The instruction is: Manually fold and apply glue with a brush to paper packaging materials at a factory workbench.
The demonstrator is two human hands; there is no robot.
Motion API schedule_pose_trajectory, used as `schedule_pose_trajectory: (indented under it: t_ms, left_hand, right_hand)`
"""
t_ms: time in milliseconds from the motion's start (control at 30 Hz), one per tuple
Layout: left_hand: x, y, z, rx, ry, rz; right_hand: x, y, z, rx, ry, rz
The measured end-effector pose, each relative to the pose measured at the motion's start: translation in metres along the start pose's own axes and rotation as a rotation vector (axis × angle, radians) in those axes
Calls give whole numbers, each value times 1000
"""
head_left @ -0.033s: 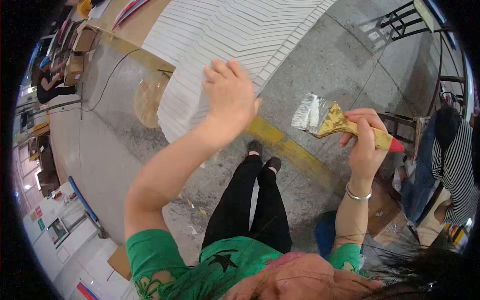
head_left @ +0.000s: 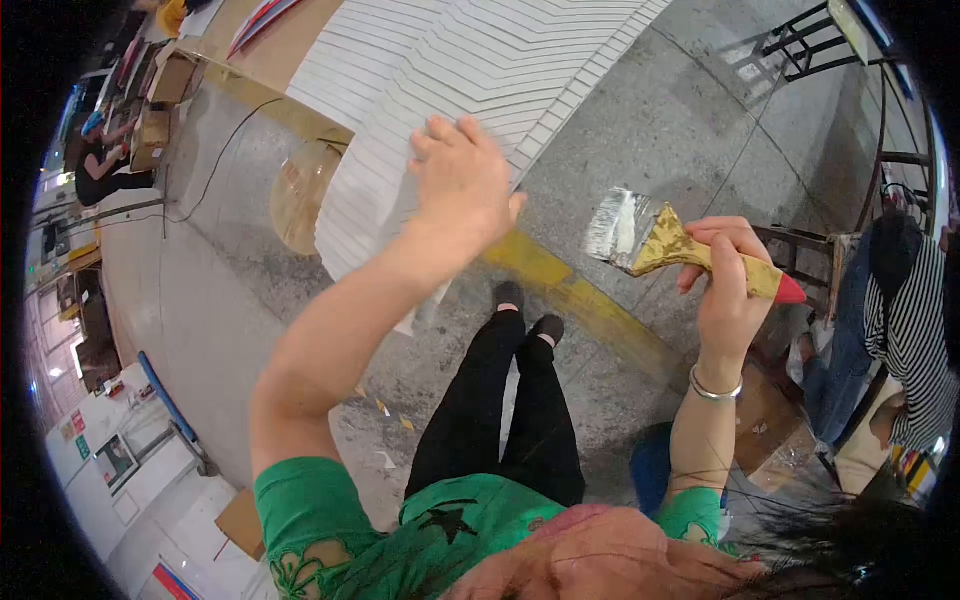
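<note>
White sheets (head_left: 470, 75) lie staggered on the table, forming rows of narrow strips. Over their near part is my left hand (head_left: 465, 185), palm down with its fingers spread; the undersides of the fingertips are hidden. To the right, my right hand (head_left: 728, 265) grips a flat paintbrush (head_left: 655, 245) by its yellow, smeared wooden handle with a red tip. Its wide bristles (head_left: 610, 228) point left and carry white paste. The brush is held in the air above the floor, apart from the sheets.
The yellow-brown table edge (head_left: 590, 300) runs diagonally in front of my feet. A round tan object (head_left: 300, 200) is by the sheets' left side. On the right sit dark metal frames (head_left: 800, 40) and a person in striped clothing (head_left: 915, 330). Another person (head_left: 100, 165) works beside cardboard boxes (head_left: 150, 140) far left.
A white sheet edge now shows lower, beneath my left forearm. My left hand has shifted very slightly; the paintbrush stays almost in place.
</note>
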State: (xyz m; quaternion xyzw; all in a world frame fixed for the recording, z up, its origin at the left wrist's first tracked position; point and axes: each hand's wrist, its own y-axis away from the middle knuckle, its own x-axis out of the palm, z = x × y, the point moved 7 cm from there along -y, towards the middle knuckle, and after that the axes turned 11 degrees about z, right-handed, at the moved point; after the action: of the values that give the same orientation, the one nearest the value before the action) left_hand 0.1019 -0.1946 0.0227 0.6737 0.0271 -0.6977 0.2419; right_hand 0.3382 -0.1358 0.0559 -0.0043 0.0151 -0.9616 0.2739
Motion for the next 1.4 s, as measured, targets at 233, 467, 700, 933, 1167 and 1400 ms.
schedule_pose_trajectory:
  t_ms: [233,467,700,933,1167,1400]
  left_hand:
    - [14,-19,-9,54,-147,223]
    - [-21,-18,13,247,327,263]
    - [-36,-17,14,374,343,326]
    - [-31,-18,11,408,332,388]
    - [-37,-16,8,432,370,324]
    - [-32,-20,11,446,323,236]
  right_hand:
    - [11,-7,6,-26,-19,-59]
    - [38,-48,11,-84,-14,-109]
    - [59,-44,1,-45,35,-25]
    - [59,-51,-3,4,84,-15]
    - [42,-65,-3,6,81,-179]
    - [69,-42,10,-21,50,-60]
